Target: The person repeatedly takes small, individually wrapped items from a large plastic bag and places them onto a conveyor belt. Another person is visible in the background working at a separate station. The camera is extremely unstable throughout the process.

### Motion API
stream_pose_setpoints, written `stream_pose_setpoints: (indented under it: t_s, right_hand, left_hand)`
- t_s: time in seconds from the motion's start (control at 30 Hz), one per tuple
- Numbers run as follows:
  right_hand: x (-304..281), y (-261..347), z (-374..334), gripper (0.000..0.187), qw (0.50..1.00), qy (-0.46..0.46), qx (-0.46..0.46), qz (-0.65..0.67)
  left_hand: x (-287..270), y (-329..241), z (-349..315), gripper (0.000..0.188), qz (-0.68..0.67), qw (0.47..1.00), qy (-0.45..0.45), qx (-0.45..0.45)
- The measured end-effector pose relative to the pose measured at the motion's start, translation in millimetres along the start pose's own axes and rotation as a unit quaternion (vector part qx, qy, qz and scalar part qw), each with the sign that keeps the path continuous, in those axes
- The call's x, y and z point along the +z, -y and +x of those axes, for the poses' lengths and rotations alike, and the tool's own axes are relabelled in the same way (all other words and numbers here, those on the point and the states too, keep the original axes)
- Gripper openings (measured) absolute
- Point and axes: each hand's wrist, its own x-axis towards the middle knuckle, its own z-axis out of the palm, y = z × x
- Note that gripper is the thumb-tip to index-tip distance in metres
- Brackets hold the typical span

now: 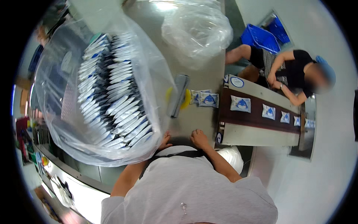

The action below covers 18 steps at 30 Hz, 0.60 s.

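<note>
My right hand (pixel 200 138) rests on the near edge of the metal table, its fingers loosely bent and apart, with nothing in it. To its left, my left hand (pixel 165 141) lies at the same edge against a large clear plastic bag (pixel 158 76), which partly covers it; its visible fingers look apart and hold nothing. Inside the bag, many small white and blue packets (pixel 125 108) stand in two long rows. Beyond my hands sits a dark grey rolled strip or bar (pixel 179 95) over a yellow round piece (pixel 185 100). Two packets (pixel 208 99) lie beside it, overlapping.
At the right, a conveyor (pixel 257 119) with a dark belt carries several spaced packets (pixel 240 103) and meets the table (pixel 197 78). A seated person (pixel 294 72) is behind it. Crumpled clear bags (pixel 197 30) lie at the table's far end. Blue baskets (pixel 260 38) stand beyond.
</note>
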Motion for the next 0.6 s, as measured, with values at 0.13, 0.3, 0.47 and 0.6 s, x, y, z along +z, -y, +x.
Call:
stream_pose_setpoints:
  t_s: [0.13,0.3,0.47,0.6]
  right_hand:
    - [10.7,-24.8,10.3,0.029,0.991,0.116,0.063,0.012]
    - [-47.0,-39.6,42.7,0.024,0.979,0.180,-0.035,0.094]
    - [-208.9,-100.8,64.1,0.019,0.971,-0.158,-0.018,0.177]
    - [-274.0,-282.6,43.4,0.030,0.959,-0.282,0.012,-0.038]
  left_hand:
    - [-99.9,-52.2,26.9,0.061,-0.168,0.965,0.195,-0.046]
    - [-102.6,-54.7,25.9,0.062,-0.217,0.945,0.230,-0.082]
    - [-59.1,-31.7,15.0,0.058,-0.226,0.946,0.223,-0.069]
    - [-35.4,-21.3,16.2,0.058,-0.133,0.958,0.252,-0.041]
